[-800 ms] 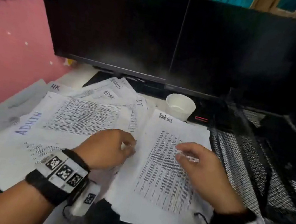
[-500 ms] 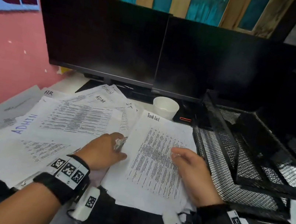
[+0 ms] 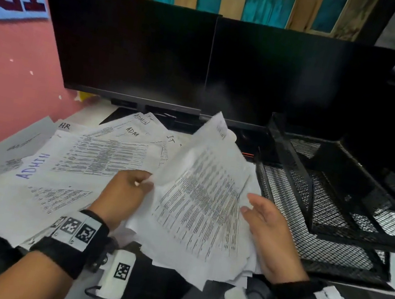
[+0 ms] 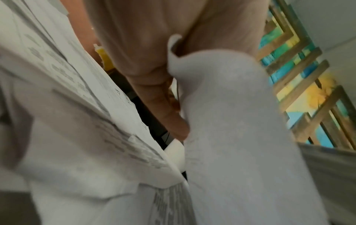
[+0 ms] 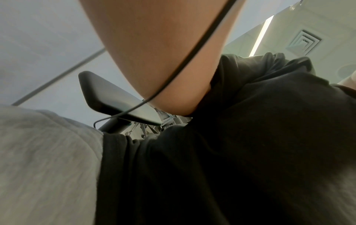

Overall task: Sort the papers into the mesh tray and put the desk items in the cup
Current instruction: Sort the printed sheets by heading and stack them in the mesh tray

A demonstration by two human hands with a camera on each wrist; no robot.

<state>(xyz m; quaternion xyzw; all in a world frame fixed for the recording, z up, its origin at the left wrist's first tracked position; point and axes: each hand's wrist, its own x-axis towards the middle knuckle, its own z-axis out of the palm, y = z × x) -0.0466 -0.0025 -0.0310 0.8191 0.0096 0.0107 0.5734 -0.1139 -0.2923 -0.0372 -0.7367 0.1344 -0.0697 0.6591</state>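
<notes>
head: left hand [image 3: 124, 190] pinches sheet [image 3: 199, 196] | right hand [image 3: 265, 227] relaxed | right wrist: sleeve [image 5: 250, 137] only

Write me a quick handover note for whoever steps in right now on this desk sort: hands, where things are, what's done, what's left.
Left hand: pinches the left edge of the printed sheet, raised and tilted over the pile.
Right hand: open, fingers relaxed, at the sheet's right edge, gripping nothing.
Papers: spread across the desk left of the sheet, some marked ADMIN, HR, IT; more lie under the sheet.
Mesh tray: right of the papers; no paper seen in it.
Cup: hidden behind the raised sheet.
Done: one sheet picked up, nothing filed.
Left: file this sheet and all the others; the desk items are not in view.
</notes>
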